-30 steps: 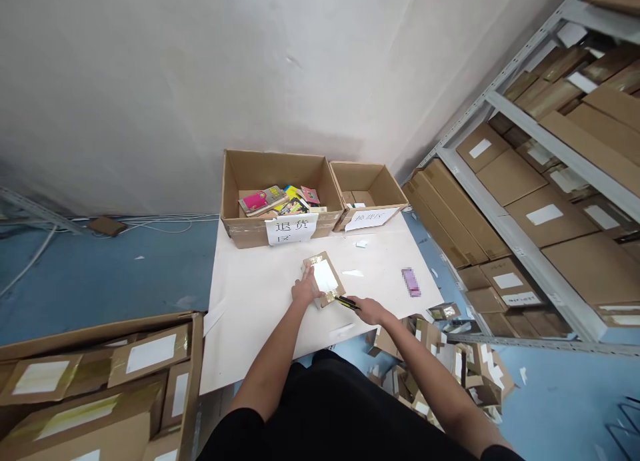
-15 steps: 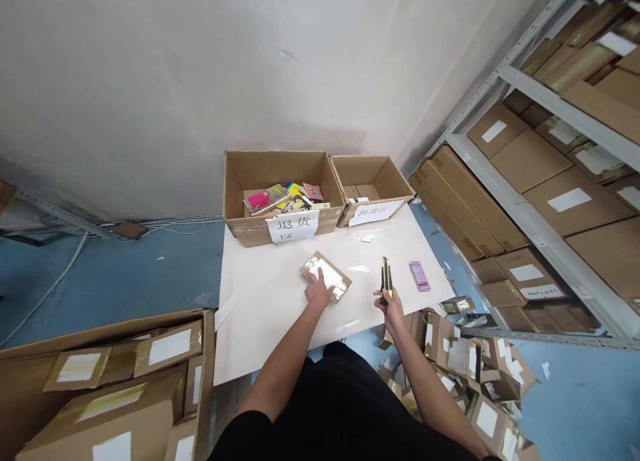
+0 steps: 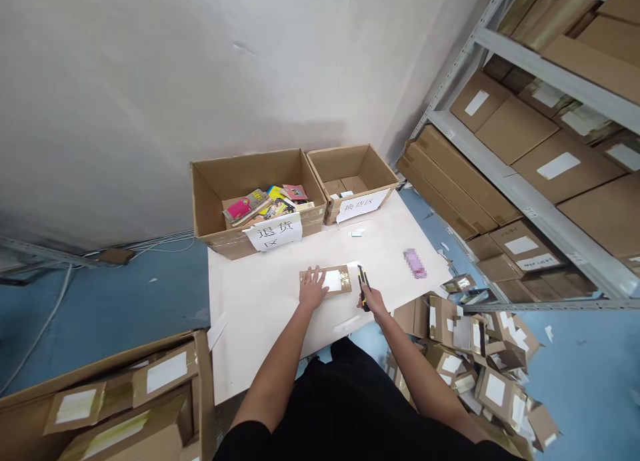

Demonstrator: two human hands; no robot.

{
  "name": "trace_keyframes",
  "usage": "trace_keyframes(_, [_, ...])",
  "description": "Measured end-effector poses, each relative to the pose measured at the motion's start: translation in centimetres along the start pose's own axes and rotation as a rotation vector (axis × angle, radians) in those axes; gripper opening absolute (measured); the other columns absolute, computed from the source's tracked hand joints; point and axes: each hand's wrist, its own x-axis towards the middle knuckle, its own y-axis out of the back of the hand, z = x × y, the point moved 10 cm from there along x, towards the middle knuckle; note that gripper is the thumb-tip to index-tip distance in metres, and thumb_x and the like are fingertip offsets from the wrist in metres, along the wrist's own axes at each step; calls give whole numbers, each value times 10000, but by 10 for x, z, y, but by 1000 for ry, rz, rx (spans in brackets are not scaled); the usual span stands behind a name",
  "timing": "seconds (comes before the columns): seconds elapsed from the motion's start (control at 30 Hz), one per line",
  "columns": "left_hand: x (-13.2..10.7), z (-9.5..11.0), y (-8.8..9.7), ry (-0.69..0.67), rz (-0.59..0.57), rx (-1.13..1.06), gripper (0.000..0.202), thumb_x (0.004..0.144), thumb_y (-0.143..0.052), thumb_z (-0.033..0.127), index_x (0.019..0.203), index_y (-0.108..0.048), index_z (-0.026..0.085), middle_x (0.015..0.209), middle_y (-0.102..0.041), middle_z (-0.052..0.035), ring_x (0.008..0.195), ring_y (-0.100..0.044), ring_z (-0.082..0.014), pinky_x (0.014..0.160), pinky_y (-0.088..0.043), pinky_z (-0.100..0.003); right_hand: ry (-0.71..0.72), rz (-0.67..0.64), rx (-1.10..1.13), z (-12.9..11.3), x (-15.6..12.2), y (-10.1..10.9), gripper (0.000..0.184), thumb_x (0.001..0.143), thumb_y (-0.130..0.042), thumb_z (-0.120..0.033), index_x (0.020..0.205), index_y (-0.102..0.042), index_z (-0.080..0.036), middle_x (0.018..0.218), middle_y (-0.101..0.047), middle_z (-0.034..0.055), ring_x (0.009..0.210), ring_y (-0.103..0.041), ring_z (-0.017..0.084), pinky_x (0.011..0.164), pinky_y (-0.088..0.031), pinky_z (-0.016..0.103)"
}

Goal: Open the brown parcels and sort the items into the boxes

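A small taped cardboard box (image 3: 338,278) with a white label lies flat on the white tabletop (image 3: 260,328). My left hand (image 3: 313,290) rests on its left part with the fingers spread, pressing on the top. Just beyond the box's right end, my right hand (image 3: 373,300) is closed around a black and yellow box cutter (image 3: 363,288), its tip pointing away from me. Whether the blade is out is too small to tell. To the right on the table is a purple, pixelated item (image 3: 415,263).
At the table's back stand an open carton (image 3: 215,238) of books and a smaller open carton (image 3: 383,188). A big carton (image 3: 203,354) of parcels is at left. Grey shelves (image 3: 500,171) of boxes rise at right, above a floor pile of opened boxes (image 3: 495,388).
The small box has turned so its long side lies nearly level across my view. My right hand has brought the box cutter left, close to the box's right end. My left fingers have spread.
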Motion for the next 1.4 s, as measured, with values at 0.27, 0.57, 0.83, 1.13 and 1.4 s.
trace_keyframes(0.27, [11, -4, -9, 8, -14, -11, 1065, 839, -543, 815, 1685, -177, 281, 1772, -36, -62, 1621, 56, -382, 1298, -35, -587, 129, -48, -565, -27, 25, 0, 256, 1065, -439, -338, 1263, -529, -203, 750, -690, -37, 461, -599, 107, 570, -475, 213])
trace_keyframes(0.57, [5, -4, -9, 10, 2, -15, 1042, 852, -516, 824, 1683, -189, 287, 1772, -43, -44, 1623, 58, -367, 1303, -44, -577, 146, 15, -1132, -37, 20, -27, 301, 1079, -408, -290, 1315, -528, -146, 1136, -735, 200, 1050, -718, 301, 820, -493, 355])
trace_keyframes(0.83, [5, -2, -12, 27, 1, -23, 1068, 831, -514, 855, 1682, -185, 300, 1773, -54, -37, 1625, 51, -361, 1306, -32, -565, 69, -43, -1171, -30, 3, -28, 288, 1032, -456, -223, 1290, -553, -142, 1188, -713, 216, 1073, -714, 315, 821, -504, 365])
trace_keyframes(1.13, [7, -2, -6, 69, 23, -54, 1058, 825, -548, 821, 1676, -229, 281, 1769, -118, -62, 1623, 14, -380, 1296, -69, -581, 171, 173, -872, -14, -14, 11, 379, 1081, -367, -429, 1372, -480, -214, 1092, -746, 120, 982, -721, 268, 778, -486, 306])
trace_keyframes(1.4, [-6, 1, 2, 232, -11, -13, 643, 1003, -362, 434, 1620, -375, 253, 1645, -409, -156, 1465, -383, -403, 1141, -333, -615, 71, 205, -770, -21, 33, -52, 533, 1035, -445, -533, 1426, -380, -177, 1221, -722, 176, 1099, -725, 286, 840, -531, 335])
